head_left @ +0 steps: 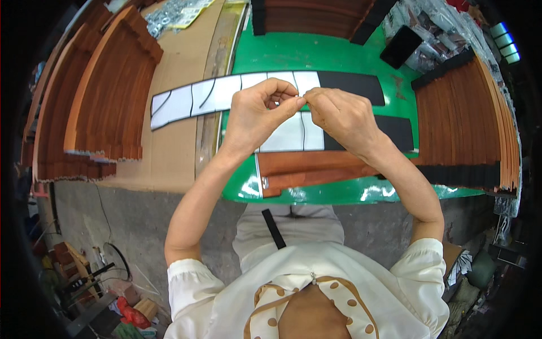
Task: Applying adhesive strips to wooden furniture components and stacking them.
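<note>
My left hand (255, 117) and my right hand (343, 117) meet above the green tabletop, fingertips pinched together. Something tiny and pale shows between them, too small to name. Below the hands lies a long white strip (226, 90) crossed by thin black lines, with a black right end. A second white panel with a black end (282, 137) lies nearer me, partly hidden by my hands. Closest to the front edge is a reddish-brown strip (316, 168), running under my right forearm.
Stacks of brown strips (116, 85) stand at the left on tan cardboard (169, 164). More brown stacks rise at the right (457, 118) and far side (316, 16). A dark phone-like slab (401, 47) rests by clear-wrapped parts (443, 25). Small metal parts (168, 17) lie far left.
</note>
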### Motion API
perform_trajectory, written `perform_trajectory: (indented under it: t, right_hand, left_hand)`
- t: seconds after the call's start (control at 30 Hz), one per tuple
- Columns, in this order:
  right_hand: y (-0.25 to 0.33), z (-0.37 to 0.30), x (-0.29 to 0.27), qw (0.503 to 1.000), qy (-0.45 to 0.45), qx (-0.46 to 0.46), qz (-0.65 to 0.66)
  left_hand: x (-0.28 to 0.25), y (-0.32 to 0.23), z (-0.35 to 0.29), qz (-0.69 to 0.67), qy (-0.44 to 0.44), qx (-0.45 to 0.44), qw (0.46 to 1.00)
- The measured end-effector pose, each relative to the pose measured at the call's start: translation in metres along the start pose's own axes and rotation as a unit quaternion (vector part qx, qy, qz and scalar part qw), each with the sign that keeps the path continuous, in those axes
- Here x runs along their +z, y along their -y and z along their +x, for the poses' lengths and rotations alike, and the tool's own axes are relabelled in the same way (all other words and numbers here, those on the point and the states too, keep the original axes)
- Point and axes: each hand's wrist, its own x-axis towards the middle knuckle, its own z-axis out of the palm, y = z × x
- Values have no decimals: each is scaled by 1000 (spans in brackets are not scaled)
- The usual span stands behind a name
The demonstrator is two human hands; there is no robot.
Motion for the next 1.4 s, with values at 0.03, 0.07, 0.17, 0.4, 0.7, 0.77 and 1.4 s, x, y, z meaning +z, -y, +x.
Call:
perform_trajectory:
  t: [0.03,0.07,0.17,0.4,0.7,0.77,1.4]
  right_hand:
    - [9,1,-5,1000,1,-11,0]
    - [20,1,-11,1000,3,-10,4]
    - [48,1,-31,983,50,106,143]
    - [90,-13,-44,938,91,163,292]
    - [100,-43,-22,927,116,236,268]
    - [102,-43,-19,928,116,234,265]
    - [103,-44,-9,935,96,244,239]
  left_hand:
    - [-4,-7,-8,-4,0,6,1000]
    - [-6,-11,-17,11,-9,45,999]
    - [-16,-17,-42,54,-22,133,989]
    - [-23,-23,-96,148,-29,258,954]
    - [-10,16,-128,113,-28,99,988]
    - [-6,19,-128,92,-41,107,989]
    - [0,33,-126,67,-67,88,992]
